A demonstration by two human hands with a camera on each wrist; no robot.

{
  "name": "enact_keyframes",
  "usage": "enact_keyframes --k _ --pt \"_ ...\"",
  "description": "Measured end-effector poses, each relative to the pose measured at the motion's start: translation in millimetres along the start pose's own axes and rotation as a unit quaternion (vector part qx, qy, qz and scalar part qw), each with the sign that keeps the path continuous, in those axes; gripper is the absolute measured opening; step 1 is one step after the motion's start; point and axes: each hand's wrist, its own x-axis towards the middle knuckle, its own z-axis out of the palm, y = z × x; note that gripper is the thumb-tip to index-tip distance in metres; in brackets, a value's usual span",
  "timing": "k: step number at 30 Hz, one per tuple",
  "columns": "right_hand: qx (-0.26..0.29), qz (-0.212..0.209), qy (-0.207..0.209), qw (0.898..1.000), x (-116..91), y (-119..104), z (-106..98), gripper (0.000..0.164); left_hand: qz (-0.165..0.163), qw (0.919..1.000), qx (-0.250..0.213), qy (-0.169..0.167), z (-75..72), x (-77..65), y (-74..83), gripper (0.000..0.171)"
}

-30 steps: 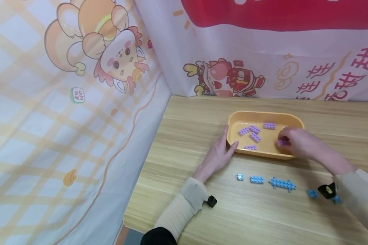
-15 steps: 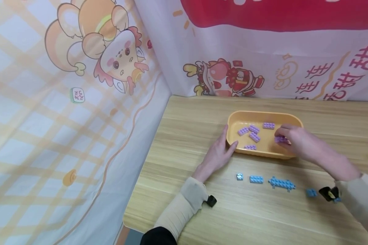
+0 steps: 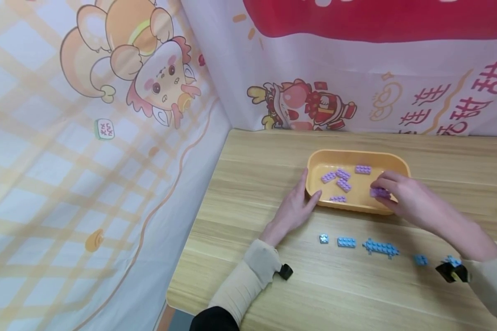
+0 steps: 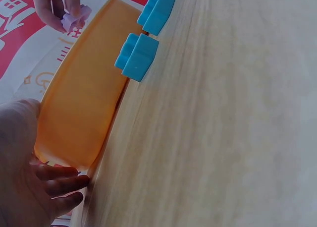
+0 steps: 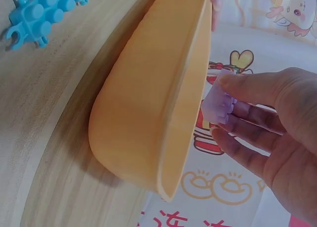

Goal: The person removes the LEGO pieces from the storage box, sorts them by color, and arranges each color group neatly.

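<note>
An orange plastic basin (image 3: 349, 207) stands on the table, with several purple building bricks (image 3: 343, 185) lying inside. My left hand (image 3: 291, 208) holds the basin by its left end, thumb at the near side and fingers around the end wall. Over the basin's right part, my right hand (image 3: 418, 202) pinches a purple building brick (image 5: 216, 105) between thumb and fingers. In the right wrist view that brick is raised above the rim, studs facing the fingers. The left wrist view shows the left fingers (image 4: 62, 185) near the basin's bottom edge.
In front of the basin lies a row of blue pieces: a small square brick (image 3: 324, 238), a longer brick (image 3: 346, 242), a long piece with side clips (image 3: 381, 248), and smaller ones (image 3: 420, 260) toward the right sleeve. Printed cloth (image 3: 314, 59) hangs behind the wooden table (image 3: 248, 184).
My right hand has lifted the pinched purple brick and shifted slightly, its wrist moving right and toward me. More of the rightmost blue piece shows. The left hand stays at the basin.
</note>
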Motion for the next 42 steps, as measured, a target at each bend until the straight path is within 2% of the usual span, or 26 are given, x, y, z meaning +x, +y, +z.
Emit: enact_keyframes --k 10,21,29,34,38,42 --pt "0.003 -0.006 0.005 1.000 -10 -16 2 0.024 0.000 1.0000 -0.002 0.003 0.0 -0.1 1.3 0.085" --pt "0.021 -0.077 0.011 0.997 -21 -45 25 0.030 0.003 1.0000 -0.005 0.002 -0.6 -1.2 0.8 0.086" --pt "0.045 -0.104 -0.032 0.993 -26 -64 42 0.028 -0.005 1.0000 -0.008 0.001 -0.2 -1.0 1.4 0.086" --pt "0.046 -0.120 -0.031 0.991 -27 -68 48 0.029 -0.015 0.9998 -0.009 -0.004 0.1 -1.3 1.3 0.086" --pt "0.051 -0.126 -0.033 0.990 -27 -74 51 0.023 -0.011 0.9999 -0.005 -0.005 0.0 -0.9 1.5 0.086" --pt "0.057 -0.124 -0.059 0.989 -30 -84 59 0.017 -0.009 0.9999 -0.005 -0.004 -0.6 -1.0 1.8 0.086"
